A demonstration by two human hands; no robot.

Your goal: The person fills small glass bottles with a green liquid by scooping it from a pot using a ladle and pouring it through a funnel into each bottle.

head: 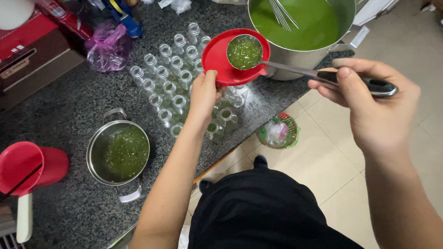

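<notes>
My left hand (204,93) grips the rim of a red funnel (219,60) held over a group of clear empty bottles (168,78) on the dark granite counter. My right hand (369,101) holds the black handle of a metal ladle (244,51). The ladle's bowl is full of green liquid and hovers over the funnel. A large steel pot (300,50) of green liquid stands just behind, with a whisk resting in it. Bottles under the funnel are partly hidden by it.
A smaller steel pot (98,143) with pulpy green liquid sits at the left front. A red jug (32,168) stands at the far left. A purple plastic bag (108,46) lies at the back. On the tiled floor sits a small green basket (279,133).
</notes>
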